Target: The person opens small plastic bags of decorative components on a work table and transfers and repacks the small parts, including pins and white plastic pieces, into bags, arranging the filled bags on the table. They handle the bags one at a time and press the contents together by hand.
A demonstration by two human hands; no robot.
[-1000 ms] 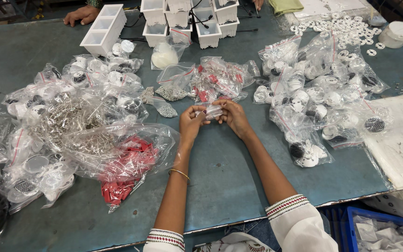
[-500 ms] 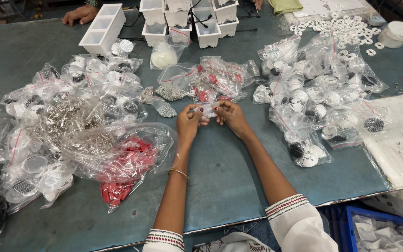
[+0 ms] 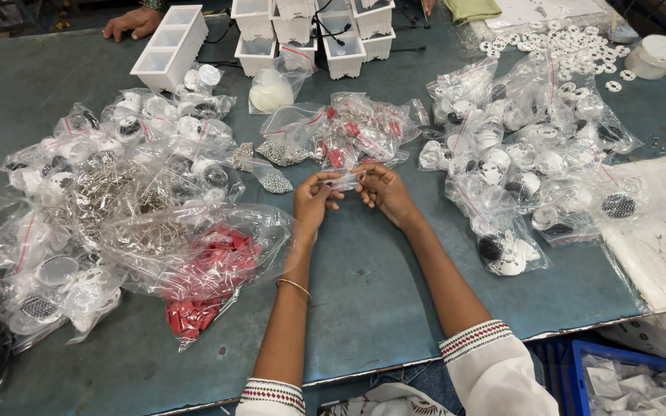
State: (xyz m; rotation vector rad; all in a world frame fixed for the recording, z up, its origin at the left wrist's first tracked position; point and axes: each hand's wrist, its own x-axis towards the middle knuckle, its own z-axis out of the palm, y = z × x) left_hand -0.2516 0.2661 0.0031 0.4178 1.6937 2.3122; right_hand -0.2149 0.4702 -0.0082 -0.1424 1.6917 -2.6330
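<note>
My left hand (image 3: 314,202) and my right hand (image 3: 383,192) meet over the middle of a grey-green table (image 3: 364,285). Together they pinch a small clear plastic bag (image 3: 346,179) between fingertips; its contents are too small to tell. Just beyond the hands lies a heap of clear zip bags with red parts (image 3: 348,135). A large clear bag of red pieces (image 3: 206,270) lies to the left of my left forearm, which wears a thin gold bangle.
Bags of white and black round parts (image 3: 518,162) pile up on the right, bags of metal springs and discs (image 3: 109,200) on the left. White bins (image 3: 171,46) line the far edge, where another person's hand (image 3: 132,23) rests. White rings (image 3: 572,50) lie scattered far right. A blue crate (image 3: 634,381) sits below the table.
The hands have shifted slightly, fingertips working the small clear bag; it stays between both hands. Nothing else on the table has moved.
</note>
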